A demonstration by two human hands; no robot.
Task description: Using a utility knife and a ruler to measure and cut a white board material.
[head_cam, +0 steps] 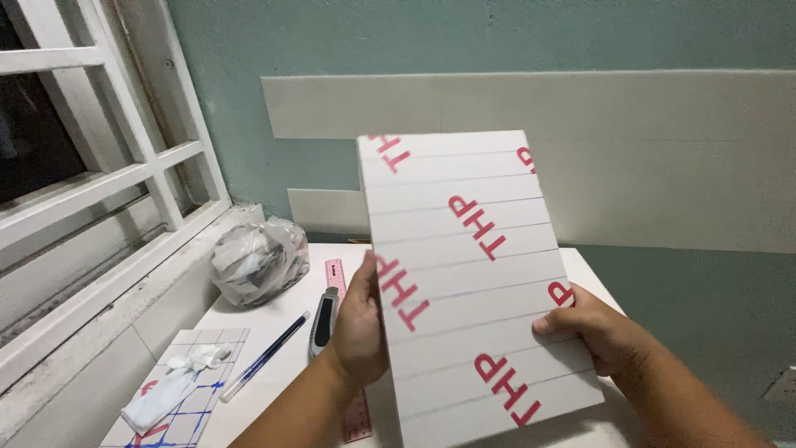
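I hold up a white rectangular panel [473, 274] with thin ruled lines and red printed letters, tilted slightly, in front of the teal wall. My left hand [361, 319] grips its left edge, thumb on the front face. On the right edge, my right hand [593, 328] clamps it with the thumb across the front. The panel hides part of the white table [274, 365] beneath.
On the table lie a grey utility knife [322, 319], a pink ruler [335, 274], a blue pen [265, 355], a gridded sheet with a white glove [170, 390] and a clear bag of scraps [257, 259]. White panels [630, 124] are stuck on the wall. A window frame [99, 182] is at left.
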